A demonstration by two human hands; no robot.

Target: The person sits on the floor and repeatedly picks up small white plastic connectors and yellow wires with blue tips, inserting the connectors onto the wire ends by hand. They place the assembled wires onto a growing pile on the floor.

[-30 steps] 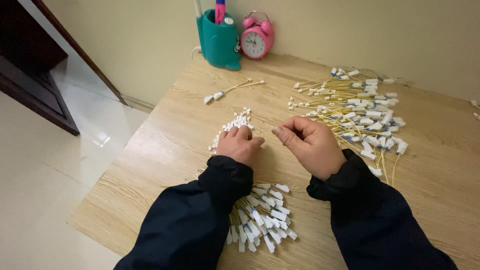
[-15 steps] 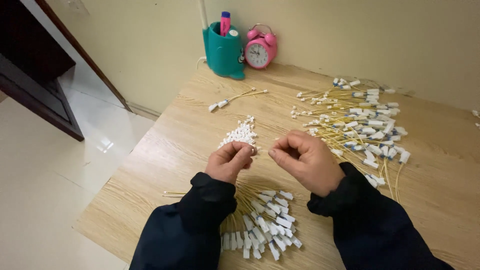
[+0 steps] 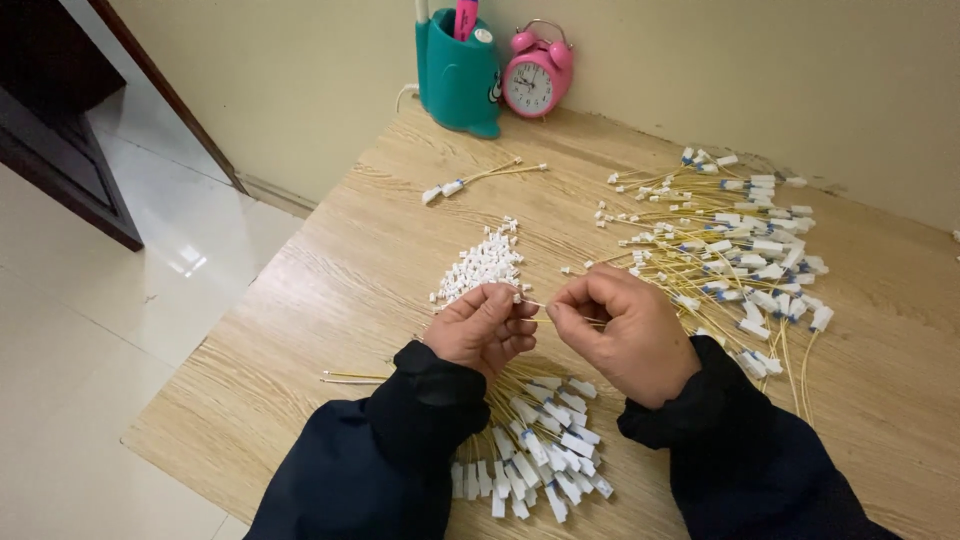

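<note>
My left hand [image 3: 484,327] and my right hand [image 3: 618,330] meet over the middle of a wooden table [image 3: 330,300]. Between their fingertips runs a thin yellow wire [image 3: 535,305]; the right hand pinches it, and the left pinches a small white piece at its end. Just beyond the left hand lies a heap of small white connector caps [image 3: 482,263]. A bundle of yellow wires with white plugs [image 3: 540,450] lies under my wrists, near the front edge. A large loose pile of the same yellow wires [image 3: 735,245] spreads to the right.
A teal pen holder [image 3: 458,72] and a pink alarm clock [image 3: 535,80] stand at the back against the wall. Two wires with white plugs [image 3: 480,178] lie apart near them. The table's left edge drops to a tiled floor [image 3: 100,330].
Both hands have drawn back from the cap heap toward me and lifted slightly, fingertips now pinching a wire between them. The view has shifted, showing more of the near bundle.
</note>
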